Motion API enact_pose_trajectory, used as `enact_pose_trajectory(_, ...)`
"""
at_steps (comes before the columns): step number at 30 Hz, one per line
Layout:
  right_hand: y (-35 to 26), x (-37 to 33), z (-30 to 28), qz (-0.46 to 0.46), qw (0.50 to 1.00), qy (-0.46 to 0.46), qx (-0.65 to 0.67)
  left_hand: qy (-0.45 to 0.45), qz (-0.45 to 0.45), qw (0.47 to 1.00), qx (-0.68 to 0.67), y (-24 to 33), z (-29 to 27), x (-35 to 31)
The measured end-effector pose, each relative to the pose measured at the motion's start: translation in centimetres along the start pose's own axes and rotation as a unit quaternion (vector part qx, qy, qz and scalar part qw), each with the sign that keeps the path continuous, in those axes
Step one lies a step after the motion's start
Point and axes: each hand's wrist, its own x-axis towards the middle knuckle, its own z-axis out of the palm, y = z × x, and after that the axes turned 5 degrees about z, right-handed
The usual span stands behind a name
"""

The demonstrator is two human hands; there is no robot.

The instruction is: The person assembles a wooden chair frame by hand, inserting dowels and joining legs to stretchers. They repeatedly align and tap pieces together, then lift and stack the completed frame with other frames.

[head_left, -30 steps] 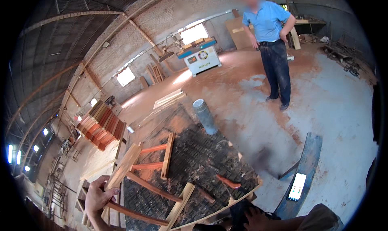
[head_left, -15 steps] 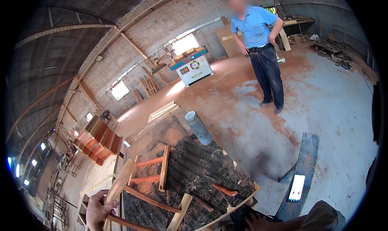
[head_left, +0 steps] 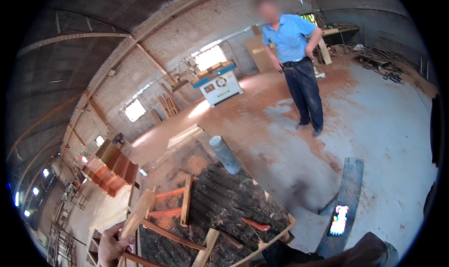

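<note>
My left hand (head_left: 113, 246) is closed around the end of a pale wooden board (head_left: 139, 212), thumb on its near side. The board belongs to a wooden frame on the dark, dusty workbench (head_left: 220, 192). Reddish rails (head_left: 167, 212) link it to an upright wooden bar (head_left: 186, 200). A curved reddish-brown strip (head_left: 170, 235) runs from the frame to a short light wood piece (head_left: 206, 248). My right hand cannot be made out; only dark shapes show at the lower edge near the bench corner.
A reddish-brown handled tool (head_left: 256, 224) and a dark stick (head_left: 232, 239) lie on the bench. A grey cylinder (head_left: 224, 155) stands at its far edge. Right of it, a blue metal beam (head_left: 351, 183) bears a lit phone (head_left: 339, 220). A person (head_left: 299, 66) stands beyond, near a machine (head_left: 219, 85).
The whole view has shifted slightly, moving the bench and person a little left in the picture. Fingers of my right hand showed at the lower edge before and no longer show.
</note>
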Motion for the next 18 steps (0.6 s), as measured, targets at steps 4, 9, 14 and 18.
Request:
enact_pose_trajectory(4, -9.6, -0.6, -4.9, -0.276, 0.933, -0.112, 0.205, 0.028, 0.008, 0.999, 0.021, -1.0, 0.0, 0.2)
enact_pose_trajectory(9, -19.1, -0.6, -7.0, -0.469, 0.79, -0.248, 0.306, 0.002, 0.034, 0.998, 0.06, -5.4, -1.1, 1.6)
enact_pose_trajectory(14, -8.5, 0.9, 1.4, -0.267, 0.904, 0.014, 0.332, 0.031, 0.032, 0.989, 0.143, -4.9, -1.3, 0.6)
enact_pose_trajectory(18, -0.6, -1.8, 4.4, 0.012, 0.986, 0.081, 0.144, 0.027, 0.029, 0.986, 0.161, -6.4, -2.6, 1.1)
